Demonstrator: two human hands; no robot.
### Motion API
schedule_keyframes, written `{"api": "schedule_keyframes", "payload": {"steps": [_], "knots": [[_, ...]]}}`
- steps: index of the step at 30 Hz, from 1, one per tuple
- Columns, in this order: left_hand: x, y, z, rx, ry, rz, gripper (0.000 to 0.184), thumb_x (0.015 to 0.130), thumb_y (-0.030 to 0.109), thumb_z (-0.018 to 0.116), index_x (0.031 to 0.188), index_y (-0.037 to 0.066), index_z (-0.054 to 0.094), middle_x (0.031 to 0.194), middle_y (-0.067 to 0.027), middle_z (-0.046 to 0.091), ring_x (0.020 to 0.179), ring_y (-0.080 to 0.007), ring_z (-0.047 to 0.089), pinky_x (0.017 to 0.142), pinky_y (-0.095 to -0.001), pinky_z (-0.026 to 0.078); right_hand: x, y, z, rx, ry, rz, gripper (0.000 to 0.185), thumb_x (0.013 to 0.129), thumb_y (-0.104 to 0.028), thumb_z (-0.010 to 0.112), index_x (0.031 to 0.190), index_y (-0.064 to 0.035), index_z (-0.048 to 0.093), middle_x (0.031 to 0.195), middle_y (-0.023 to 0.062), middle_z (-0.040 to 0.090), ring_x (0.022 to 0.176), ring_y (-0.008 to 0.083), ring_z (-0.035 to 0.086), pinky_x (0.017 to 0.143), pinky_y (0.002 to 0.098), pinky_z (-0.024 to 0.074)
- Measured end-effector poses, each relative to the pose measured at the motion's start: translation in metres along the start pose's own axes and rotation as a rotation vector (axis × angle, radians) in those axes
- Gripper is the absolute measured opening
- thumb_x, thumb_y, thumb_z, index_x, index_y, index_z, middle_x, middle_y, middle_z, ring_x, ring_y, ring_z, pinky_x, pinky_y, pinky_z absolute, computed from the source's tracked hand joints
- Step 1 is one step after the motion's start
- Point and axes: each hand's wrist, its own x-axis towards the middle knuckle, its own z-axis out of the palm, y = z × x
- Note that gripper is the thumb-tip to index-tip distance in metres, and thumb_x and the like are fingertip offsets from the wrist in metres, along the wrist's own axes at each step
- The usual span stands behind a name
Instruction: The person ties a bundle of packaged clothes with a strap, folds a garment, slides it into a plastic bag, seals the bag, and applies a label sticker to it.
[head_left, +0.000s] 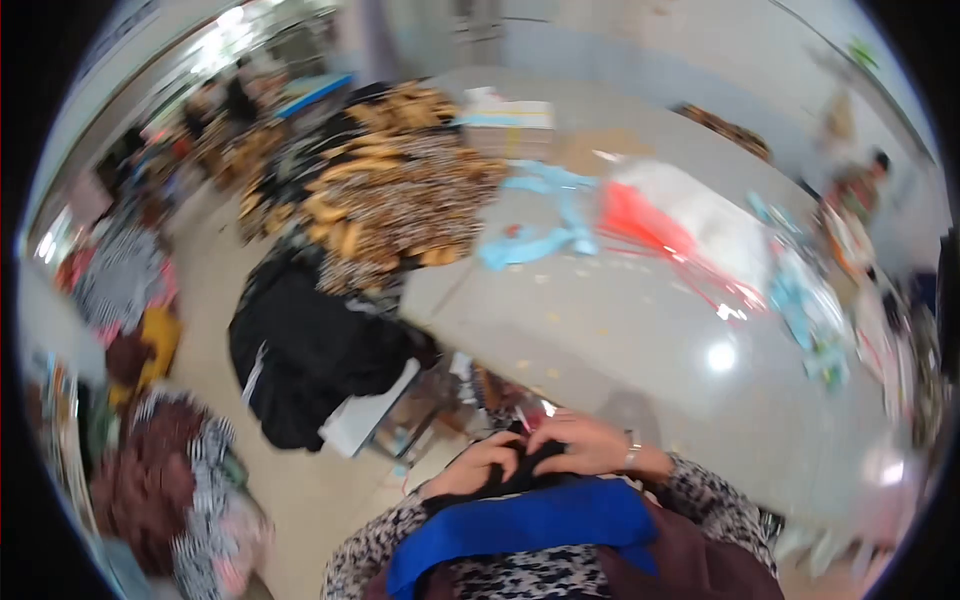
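Left hand (pixel 472 468), right hand (pixel 580 443) close together, fingers bent at black cloth (pixel 522 464); blurred, can't tell if pinching. Cloth sits between and under both. Blue band (pixel 520 530) just below hands. Black pile (pixel 310 350) left of left hand; table (pixel 640 360) beyond right hand.

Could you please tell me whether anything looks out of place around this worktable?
Yes, slightly: small pale scraps are scattered across the grey table, looking like uncleared litter, and a light blue strip lies curled beyond them. Blur hides any finer damage.
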Motion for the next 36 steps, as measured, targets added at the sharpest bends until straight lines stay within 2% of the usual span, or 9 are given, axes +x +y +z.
{"api": "schedule_keyframes", "payload": {"steps": [4,7,13,17,20,23,28,31,36], "knots": [[0.013,-0.002,0.013,-0.17,0.239,-0.034,0.039,0.08,-0.01,0.058,0.112,0.009,0.044,0.115,-0.0108,0.047,0.107,-0.0211,0.052,0.092,-0.0315,0.043,-0.008,0.021,0.012,0.126,0.157,-0.045,0.026,0.08,-0.018,0.073,0.097,-0.0077,0.057,0.111,0.0104,0.052,0.109,0.0264,0.05,0.091,0.0358,0.041],[0.009,-0.018,0.014,-0.212,0.408,-0.186,0.05,0.076,-0.011,0.063,0.112,0.008,0.035,0.101,-0.0042,0.041,0.1,-0.0138,0.053,0.083,-0.0276,0.047,-0.013,0.039,0.027,0.258,0.23,-0.107,0.025,0.082,-0.015,0.071,0.097,-0.0072,0.052,0.125,0.0137,0.048,0.12,0.0286,0.045,0.098,0.038,0.0375],[0.018,-0.006,0.014,-0.333,0.189,-0.322,0.023,0.086,-0.002,0.056,0.108,0.003,0.053,0.098,-0.0023,0.057,0.088,-0.011,0.055,0.079,-0.0242,0.045,-0.026,0.049,0.038,0.474,0.204,-0.068,0.026,0.084,-0.014,0.069,0.097,-0.0085,0.046,0.14,0.0155,0.038,0.133,0.028,0.035,0.106,0.0399,0.0305],[0.025,-0.013,0.009,-0.176,0.069,-0.401,0.018,0.093,0.008,0.052,0.108,0.0,0.058,0.098,-0.0021,0.061,0.086,-0.0092,0.056,0.076,-0.0238,0.045,-0.036,0.042,0.044,0.564,0.282,0.058,0.055,0.084,-0.034,0.07,0.125,-0.0065,0.046,0.142,0.0132,0.037,0.133,0.0254,0.034,0.106,0.0394,0.0299],[0.041,0.013,0.005,0.068,-0.024,-0.414,0.021,0.096,0.016,0.052,0.102,-0.001,0.061,0.093,-0.0008,0.062,0.086,-0.0069,0.055,0.074,-0.0225,0.044,-0.042,0.05,0.049,0.333,0.257,0.222,0.071,0.083,-0.043,0.069,0.134,-0.0017,0.042,0.132,0.0142,0.049,0.122,0.0234,0.048,0.098,0.036,0.0395],[0.054,0.049,0.0,0.075,-0.199,-0.566,0.034,0.091,0.03,0.061,0.103,-0.001,0.061,0.085,-0.0011,0.06,0.079,-0.0049,0.052,0.067,-0.0235,0.044,-0.043,0.041,0.055,0.251,0.419,0.312,0.049,0.081,-0.035,0.072,0.115,-0.0029,0.059,0.093,0.0117,0.067,0.086,0.018,0.064,0.076,0.0307,0.0504],[0.083,0.085,-0.012,0.819,-0.33,-0.15,0.044,0.075,0.04,0.073,0.09,0.002,0.058,0.083,-0.0207,0.062,0.082,-0.0422,0.059,0.069,-0.0462,0.046,-0.021,0.015,0.058,0.425,0.577,0.464,0.036,0.08,-0.027,0.074,0.103,-0.0022,0.062,0.089,0.01,0.066,0.083,0.0131,0.062,0.074,0.029,0.049],[0.084,0.055,-0.022,0.781,-0.21,-0.028,0.044,0.075,0.04,0.073,0.09,0.003,0.056,0.077,-0.0195,0.06,0.077,-0.0408,0.058,0.065,-0.0469,0.044,-0.004,0.012,0.053,0.568,0.754,0.37,0.035,0.082,-0.023,0.072,0.106,-0.0005,0.061,0.093,0.0077,0.065,0.087,0.0114,0.06,0.078,0.0283,0.0485],[0.081,0.087,-0.02,0.78,-0.104,-0.128,0.042,0.076,0.035,0.073,0.104,0.007,0.056,0.078,-0.0174,0.063,0.075,-0.0381,0.062,0.063,-0.0436,0.049,-0.007,0.019,0.035,0.53,0.545,0.285,0.056,0.077,-0.026,0.077,0.121,-0.0016,0.052,0.104,0.0093,0.064,0.095,0.0136,0.059,0.084,0.0298,0.048]]}}
